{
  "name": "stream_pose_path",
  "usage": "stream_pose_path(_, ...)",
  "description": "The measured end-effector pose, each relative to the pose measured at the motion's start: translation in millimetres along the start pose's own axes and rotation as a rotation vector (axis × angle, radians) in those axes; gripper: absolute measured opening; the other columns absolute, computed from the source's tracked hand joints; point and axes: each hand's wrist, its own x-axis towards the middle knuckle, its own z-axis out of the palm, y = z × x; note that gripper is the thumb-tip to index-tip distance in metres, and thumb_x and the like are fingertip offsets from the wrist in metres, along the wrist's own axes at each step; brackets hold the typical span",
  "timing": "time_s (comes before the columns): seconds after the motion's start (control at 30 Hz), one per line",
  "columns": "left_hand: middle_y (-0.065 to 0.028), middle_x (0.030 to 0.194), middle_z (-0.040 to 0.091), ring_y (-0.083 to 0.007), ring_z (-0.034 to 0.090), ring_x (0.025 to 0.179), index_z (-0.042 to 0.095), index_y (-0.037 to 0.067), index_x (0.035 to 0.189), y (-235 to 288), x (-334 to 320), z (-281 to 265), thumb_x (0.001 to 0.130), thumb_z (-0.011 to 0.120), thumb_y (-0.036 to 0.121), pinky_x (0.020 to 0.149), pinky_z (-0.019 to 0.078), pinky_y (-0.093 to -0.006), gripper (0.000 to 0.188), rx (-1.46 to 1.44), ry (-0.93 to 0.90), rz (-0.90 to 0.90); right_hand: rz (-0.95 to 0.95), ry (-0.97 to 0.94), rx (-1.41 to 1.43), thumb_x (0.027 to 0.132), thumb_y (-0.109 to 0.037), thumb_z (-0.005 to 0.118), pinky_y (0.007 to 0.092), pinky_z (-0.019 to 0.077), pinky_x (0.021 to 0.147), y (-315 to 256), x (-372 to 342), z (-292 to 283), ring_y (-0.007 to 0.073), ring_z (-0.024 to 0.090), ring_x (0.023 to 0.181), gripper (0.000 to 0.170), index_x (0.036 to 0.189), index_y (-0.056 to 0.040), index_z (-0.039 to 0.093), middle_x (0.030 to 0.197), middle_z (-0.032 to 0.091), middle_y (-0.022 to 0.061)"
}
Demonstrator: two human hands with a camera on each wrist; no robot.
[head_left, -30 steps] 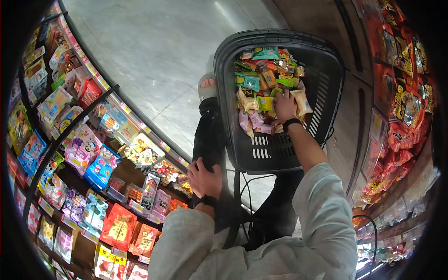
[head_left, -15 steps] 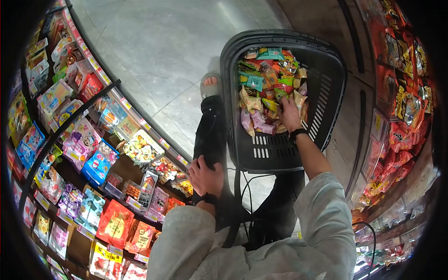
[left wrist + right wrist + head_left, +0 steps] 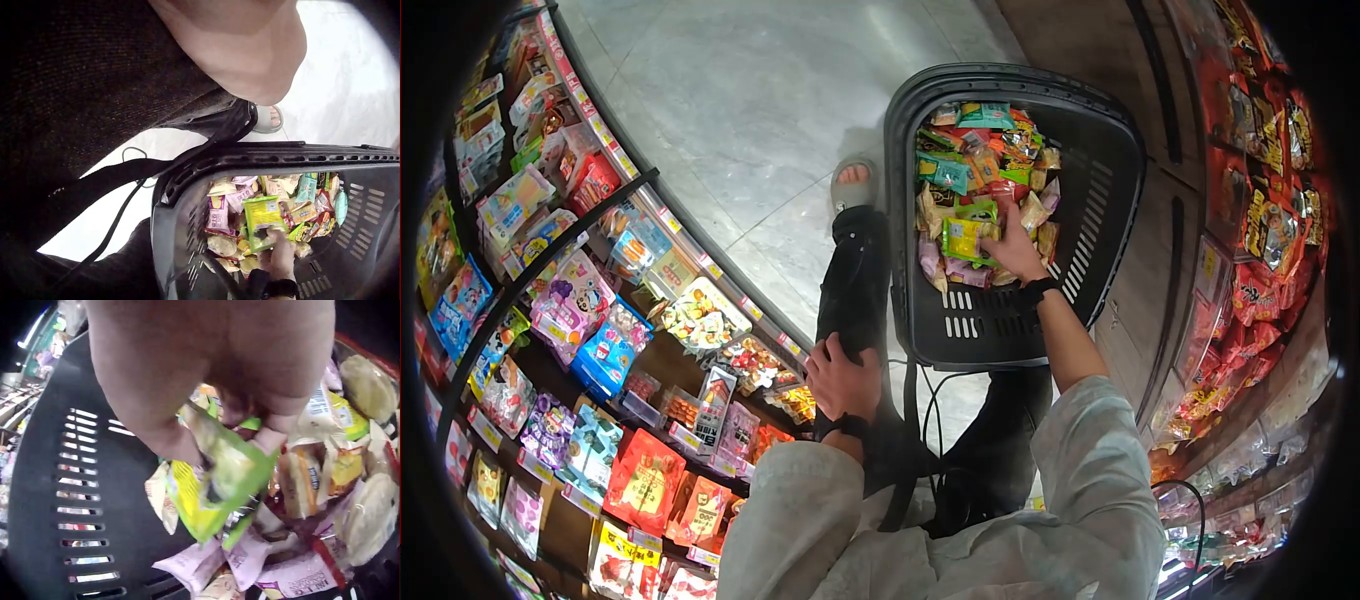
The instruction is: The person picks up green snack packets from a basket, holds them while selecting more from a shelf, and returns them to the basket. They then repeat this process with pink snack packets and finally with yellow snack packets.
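My right hand (image 3: 1017, 248) reaches into a black shopping basket (image 3: 1120, 200). Its thumb and fingers pinch a green and yellow snack packet (image 3: 222, 481), which lies over the other snacks in the head view. In the left wrist view the same packet (image 3: 263, 215) shows its printed yellow-green face. Around it are purple packets (image 3: 300, 575), cream-coloured wrapped snacks (image 3: 303, 481) and teal packets (image 3: 943, 172). My left hand (image 3: 845, 378) rests on the left knee, fingers relaxed and holding nothing.
Shelves of bagged sweets (image 3: 645, 480) curve along the left side, with price tags on their edges. Red snack bags (image 3: 1260, 300) hang at the right. Grey tiled floor (image 3: 750, 100) lies ahead, and a thin black cable (image 3: 935, 420) runs between the legs.
My right hand, earlier down among the packets, now holds the green and yellow packet, raised and turned toward the head camera. The left hand has stayed on the knee.
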Motion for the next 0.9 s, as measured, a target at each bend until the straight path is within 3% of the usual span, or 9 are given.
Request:
stream_pose_path(0.07, -0.0149, 0.133, 0.062, -0.0377, 0.057, 0.125, 0.063, 0.01, 0.134, -2, 0, 1, 0.086, 0.064, 0.038, 0.105, 0.0472, -0.0508, 0.056, -0.003, 0.02, 0.012, 0.027, -0.047, -0.133, 0.079, -0.015, 0.08, 0.0473, 0.0516, 0.103, 66, 14, 12, 0.0435, 0.065, 0.122, 0.094, 0.158, -0.006, 0.03, 0.133, 0.066, 0.0275)
stream_pose_path(0.1, -0.0155, 0.133, 0.063, -0.0381, 0.057, 0.124, 0.064, 0.009, 0.133, -2, -1, 2, 0.085, 0.065, 0.037, 0.103, 0.0482, -0.0509, 0.055, -0.007, 0.042, 0.023, 0.099, -0.027, -0.201, 0.08, -0.017, 0.08, 0.0484, 0.05, 0.107, 68, 14, 10, 0.0446, 0.061, 0.13, 0.1, 0.161, -0.0065, 0.023, 0.141, 0.061, 0.0298)
stream_pose_path(0.33, -0.0152, 0.133, 0.063, -0.0383, 0.057, 0.124, 0.064, 0.009, 0.131, -4, -2, 4, 0.084, 0.065, 0.035, 0.101, 0.0495, -0.0511, 0.055, 0.0, 0.062, 0.044, 0.298, 0.387, -0.303, 0.08, -0.02, 0.079, 0.0532, 0.0502, 0.105, 68, -6, 9, 0.0537, 0.062, 0.12, 0.102, 0.162, -0.0079, 0.02, 0.131, 0.065, 0.0343)
stream_pose_path(0.47, -0.015, 0.133, 0.063, -0.0377, 0.057, 0.124, 0.064, 0.009, 0.132, -2, -2, 4, 0.084, 0.065, 0.035, 0.101, 0.0494, -0.0511, 0.055, -0.002, 0.05, 0.031, 0.355, 0.294, -0.276, 0.078, -0.029, 0.079, 0.0526, 0.052, 0.103, 75, 5, -2, 0.0518, 0.064, 0.119, 0.105, 0.16, -0.0011, 0.019, 0.127, 0.067, 0.0348)
stream_pose_path(0.5, -0.015, 0.133, 0.063, -0.0376, 0.057, 0.124, 0.064, 0.009, 0.132, -2, -2, 4, 0.084, 0.065, 0.035, 0.101, 0.0494, -0.0511, 0.055, 0.0, 0.053, 0.034, 0.371, 0.309, -0.274, 0.078, -0.036, 0.079, 0.0514, 0.0521, 0.103, 71, 10, -1, 0.0504, 0.065, 0.119, 0.096, 0.154, 0.0048, 0.036, 0.127, 0.067, 0.0343)
stream_pose_path(0.63, -0.0148, 0.133, 0.063, -0.0371, 0.058, 0.125, 0.064, 0.009, 0.131, -1, -2, 4, 0.084, 0.065, 0.035, 0.102, 0.0494, -0.051, 0.054, 0.003, 0.064, 0.041, 0.615, 0.016, -0.251, 0.079, -0.051, 0.075, 0.0481, 0.0493, 0.109, 91, 51, -3, 0.0467, 0.064, 0.124, 0.078, 0.132, 0.0055, 0.066, 0.132, 0.065, 0.034)
stream_pose_path(0.73, -0.0148, 0.133, 0.063, -0.037, 0.058, 0.125, 0.064, 0.009, 0.131, -2, -1, 4, 0.084, 0.065, 0.035, 0.102, 0.0495, -0.0511, 0.054, -0.006, 0.064, 0.037, 0.641, 0.137, -0.403, 0.079, -0.055, 0.075, 0.0458, 0.0527, 0.101, 101, 56, 19, 0.0415, 0.069, 0.119, 0.075, 0.116, 0.0098, 0.073, 0.121, 0.071, 0.0316)
stream_pose_path(0.77, -0.015, 0.133, 0.064, -0.037, 0.058, 0.125, 0.064, 0.009, 0.131, -2, -1, 3, 0.084, 0.066, 0.035, 0.102, 0.0494, -0.0512, 0.054, -0.002, 0.059, 0.034, 0.621, 0.213, -0.498, 0.081, -0.059, 0.071, 0.0468, 0.0527, 0.102, 133, 62, 33, 0.0436, 0.068, 0.119, 0.076, 0.116, 0.0088, 0.073, 0.123, 0.071, 0.0313)
stream_pose_path(0.9, -0.0156, 0.132, 0.064, -0.0371, 0.058, 0.124, 0.064, 0.008, 0.13, 1, 1, 0, 0.084, 0.066, 0.035, 0.102, 0.0493, -0.0514, 0.054, -0.004, 0.061, 0.038, 0.568, 0.172, -0.463, 0.082, -0.057, 0.071, 0.0502, 0.0535, 0.1, 108, 42, 25, 0.0467, 0.068, 0.116, 0.074, 0.123, 0.004, 0.071, 0.122, 0.071, 0.0319)
